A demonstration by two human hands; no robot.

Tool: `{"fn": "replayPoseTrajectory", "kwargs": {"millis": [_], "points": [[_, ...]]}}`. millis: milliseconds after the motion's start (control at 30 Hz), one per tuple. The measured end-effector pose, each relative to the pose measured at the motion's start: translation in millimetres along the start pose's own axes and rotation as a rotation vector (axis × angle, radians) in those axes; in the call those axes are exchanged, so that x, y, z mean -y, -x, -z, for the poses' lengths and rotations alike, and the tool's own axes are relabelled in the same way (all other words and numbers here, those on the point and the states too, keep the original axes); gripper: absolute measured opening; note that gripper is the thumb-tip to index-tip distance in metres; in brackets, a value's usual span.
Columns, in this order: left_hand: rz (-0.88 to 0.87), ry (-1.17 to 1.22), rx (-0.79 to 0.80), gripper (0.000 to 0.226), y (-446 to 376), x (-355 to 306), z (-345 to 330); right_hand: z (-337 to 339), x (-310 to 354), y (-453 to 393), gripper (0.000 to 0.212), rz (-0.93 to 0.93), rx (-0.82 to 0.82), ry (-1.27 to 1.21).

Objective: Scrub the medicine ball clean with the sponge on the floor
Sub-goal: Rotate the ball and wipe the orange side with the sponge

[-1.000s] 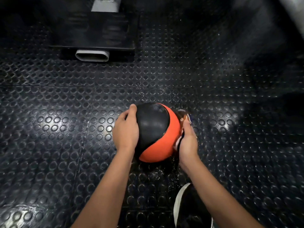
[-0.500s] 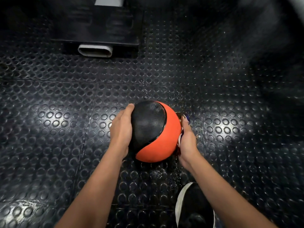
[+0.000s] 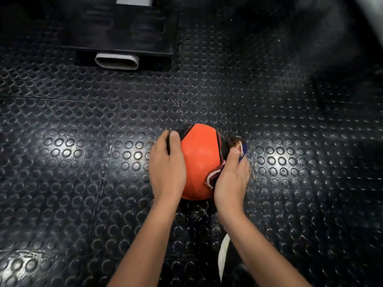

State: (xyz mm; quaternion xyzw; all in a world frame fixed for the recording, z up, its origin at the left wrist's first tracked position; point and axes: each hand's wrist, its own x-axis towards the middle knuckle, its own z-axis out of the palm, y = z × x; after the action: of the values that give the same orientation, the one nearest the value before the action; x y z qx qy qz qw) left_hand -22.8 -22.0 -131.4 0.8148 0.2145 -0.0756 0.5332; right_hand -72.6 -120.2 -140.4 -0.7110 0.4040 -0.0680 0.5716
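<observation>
The only camera sat on my head and looked forward and steeply down at the studded floor (image 3: 83, 162) just ahead of me. It was near enough that my forearms ran in from the bottom edge, with the medicine ball (image 3: 199, 162) between my hands near the middle. Its wide angle also took in a dark base (image 3: 116, 38) at the far top edge.

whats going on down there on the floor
A person is cleaning an orange and black medicine ball that sits on a studded black rubber floor. The left hand rests on the ball's left side and steadies it. The right hand presses a scrubbing pad against the ball's right side. Wet specks show on the floor around the ball. A dark shoe with a white edge is near the bottom.
</observation>
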Motion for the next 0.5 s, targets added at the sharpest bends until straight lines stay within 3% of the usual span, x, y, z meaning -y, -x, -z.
{"fn": "replayPoseTrajectory", "kwargs": {"millis": [167, 200, 267, 333, 400, 500], "points": [[-0.032, 0.091, -0.162, 0.062, 10.3, 12.5, -6.6, 5.0, -4.7, -4.5, 0.042, 0.426, 0.053, 0.143], [-0.023, 0.101, -0.168, 0.066, 10.1, 12.8, -5.1, 5.3, -8.3, -7.8, 0.037, 0.439, 0.091, 0.111], [-0.015, 0.106, -0.148, 0.068, 7.9, 13.3, -1.9, 4.5, -8.9, -15.3, 0.027, 0.326, 0.102, -0.029], [-0.006, 0.096, -0.132, 0.056, 4.9, 13.3, 1.0, 3.9, -14.6, -30.4, 0.026, 0.087, 0.095, -0.171], [0.032, 0.096, -0.097, 0.042, 0.5, 9.0, 5.3, 1.9, -23.3, -50.2, 0.038, -0.178, 0.166, -0.305], [0.118, 0.021, -0.064, 0.039, -4.8, -7.6, 7.8, 0.5, -23.9, -57.5, 0.062, -0.280, 0.185, -0.277]]}}
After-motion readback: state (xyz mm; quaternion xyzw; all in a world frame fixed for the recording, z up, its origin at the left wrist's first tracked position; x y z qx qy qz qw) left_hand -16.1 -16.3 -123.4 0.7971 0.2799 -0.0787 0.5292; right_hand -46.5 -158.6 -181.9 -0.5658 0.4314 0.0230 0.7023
